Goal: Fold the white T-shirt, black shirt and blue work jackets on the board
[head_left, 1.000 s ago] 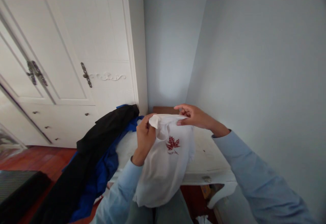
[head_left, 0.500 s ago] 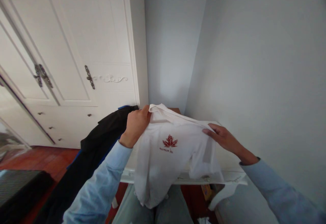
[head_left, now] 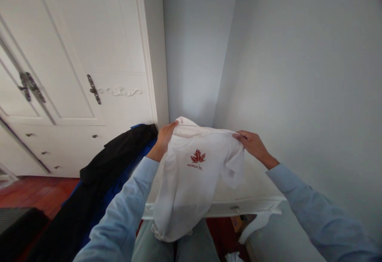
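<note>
A white T-shirt (head_left: 191,190) with a red maple leaf and lettering on its front hangs between my hands. Its collar and shoulders are at the top, and the hem droops over the table's front edge toward my legs. My left hand (head_left: 165,138) is closed on the shirt near one shoulder, with its fingertips partly hidden by the cloth. At the other shoulder, my right hand (head_left: 252,142) pinches the fabric between thumb and fingers. One short sleeve dangles below the right hand. Behind the shirt stands a white table (head_left: 253,186), partly covered from view.
Black and blue clothes (head_left: 116,154) are draped at the left, beside my left arm. A white wardrobe (head_left: 119,47) with dark metal handles stands behind them. Grey-blue walls (head_left: 283,75) meet in a corner ahead. A dark padded piece (head_left: 24,226) sits on the red floor at lower left.
The shirt's right shoulder has risen, so its top edge is more level. My right hand has moved up and left with it. The whole view has shifted slightly right.
</note>
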The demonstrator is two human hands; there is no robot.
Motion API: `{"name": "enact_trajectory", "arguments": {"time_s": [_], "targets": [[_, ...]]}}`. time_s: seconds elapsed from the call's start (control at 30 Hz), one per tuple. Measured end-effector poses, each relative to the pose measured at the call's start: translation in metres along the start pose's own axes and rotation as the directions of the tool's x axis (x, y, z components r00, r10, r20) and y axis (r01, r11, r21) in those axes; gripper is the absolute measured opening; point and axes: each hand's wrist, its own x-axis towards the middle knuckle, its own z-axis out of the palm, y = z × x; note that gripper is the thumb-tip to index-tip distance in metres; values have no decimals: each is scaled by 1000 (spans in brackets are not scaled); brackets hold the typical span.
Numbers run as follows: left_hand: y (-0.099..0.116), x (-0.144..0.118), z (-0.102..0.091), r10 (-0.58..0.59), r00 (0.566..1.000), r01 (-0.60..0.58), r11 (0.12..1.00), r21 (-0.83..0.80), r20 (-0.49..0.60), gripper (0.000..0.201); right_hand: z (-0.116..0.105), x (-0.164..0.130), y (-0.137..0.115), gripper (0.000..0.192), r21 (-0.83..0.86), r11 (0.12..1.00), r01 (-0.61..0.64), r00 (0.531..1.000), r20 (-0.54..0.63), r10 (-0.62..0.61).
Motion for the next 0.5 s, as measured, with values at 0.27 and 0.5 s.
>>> {"name": "enact_trajectory", "arguments": {"time_s": [0.27, 0.5], "targets": [[18, -44, -8, -323, 832, 475, 834, -281, 451, 36, 17, -9, -10, 40, 112, 994, 9, 1000, -11, -8], [24, -55, -8, -276, 830, 483, 790, -377, 484, 28, 30, -9, -2, 37, 115, 992, 54, 998, 25, -57]]}}
